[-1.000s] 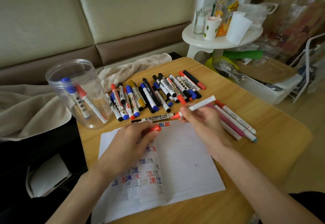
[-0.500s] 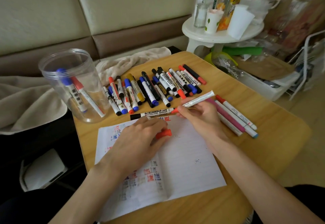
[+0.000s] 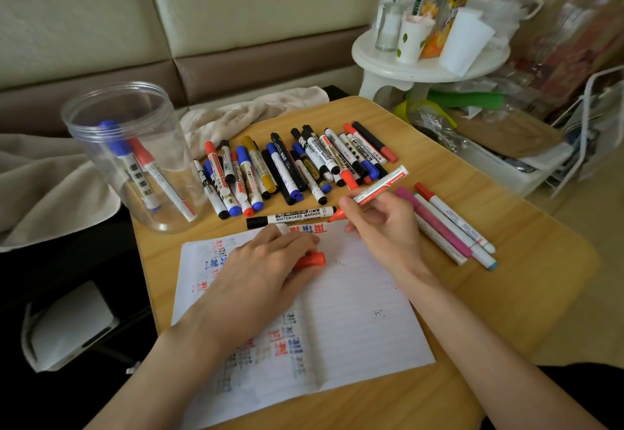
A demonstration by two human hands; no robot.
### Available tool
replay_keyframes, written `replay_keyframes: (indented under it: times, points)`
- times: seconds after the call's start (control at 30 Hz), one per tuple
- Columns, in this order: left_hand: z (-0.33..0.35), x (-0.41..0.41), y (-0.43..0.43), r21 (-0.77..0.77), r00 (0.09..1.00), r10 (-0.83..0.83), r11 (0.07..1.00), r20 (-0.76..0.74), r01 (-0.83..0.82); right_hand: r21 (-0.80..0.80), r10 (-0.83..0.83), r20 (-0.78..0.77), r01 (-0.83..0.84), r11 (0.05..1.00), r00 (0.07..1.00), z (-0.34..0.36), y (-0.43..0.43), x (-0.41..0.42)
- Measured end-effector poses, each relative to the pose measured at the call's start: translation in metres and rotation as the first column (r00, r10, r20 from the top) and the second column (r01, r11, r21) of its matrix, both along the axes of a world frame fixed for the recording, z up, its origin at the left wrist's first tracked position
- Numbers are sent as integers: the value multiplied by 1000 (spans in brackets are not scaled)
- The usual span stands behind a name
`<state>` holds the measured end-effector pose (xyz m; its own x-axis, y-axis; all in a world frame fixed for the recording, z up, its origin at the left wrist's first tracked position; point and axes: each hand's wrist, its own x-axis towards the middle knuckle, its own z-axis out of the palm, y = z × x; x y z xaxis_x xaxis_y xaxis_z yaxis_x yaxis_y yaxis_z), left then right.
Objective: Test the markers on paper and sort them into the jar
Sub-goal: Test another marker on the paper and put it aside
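**A:** How much of the sorting is done?

**B:** Very little, it is judged. Only two markers, one blue-capped and one red-capped, are seen inside the clear round plastic jar [image 3: 135, 166]. The jar stands at the far left of the light wooden counter [image 3: 526, 281]. A long row of capped markers [image 3: 297, 166] in black, blue, red and yellow lies just beside the jar, apparently not yet sorted. A few slim pens [image 3: 449, 227] lie to the right.

**A:** Where is the marker being tested, and how does it look?

**B:** A white-barrelled red marker [image 3: 380, 189] is held uncapped in the right hand [image 3: 385, 227], with the fingers curled round its barrel. Its red tip is pointed down at the far edge of the white lined paper sheet [image 3: 358, 314], beside bright red characters. Whether the tip touches the paper cannot be told. Its red cap [image 3: 312, 259] is gripped in the left hand [image 3: 263, 271], which rests on the sheet. The sheet's left half is covered in red, blue and dark test marks.
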<state>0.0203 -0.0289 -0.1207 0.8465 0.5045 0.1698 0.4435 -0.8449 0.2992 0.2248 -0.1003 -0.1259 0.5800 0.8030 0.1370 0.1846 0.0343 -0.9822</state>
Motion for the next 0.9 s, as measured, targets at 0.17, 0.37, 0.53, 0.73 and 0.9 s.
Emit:
replay_keyframes:
  times: [0.17,0.37,0.53,0.73,0.9]
  points:
    - [0,0,0,2,1000,4,1000,-10,-4,-20,-32,65,34,999,997,-4,0,3]
    - [-1,0,0,0,1000,3,1000,1,-3,-16,-51,109,53,998,993,-8,2,4]
    - [0,0,-1,4,1000,6,1000,6,-6,-13,-45,109,46,999,993,-8,3,4]
    - [0,0,-1,16,1000,7,1000,12,-7,-9,-22,117,23,1000,993,-8,1,4]
    - [0,1,-1,24,1000,9,1000,12,-10,-8,-14,130,16,1000,991,-6,1,3]
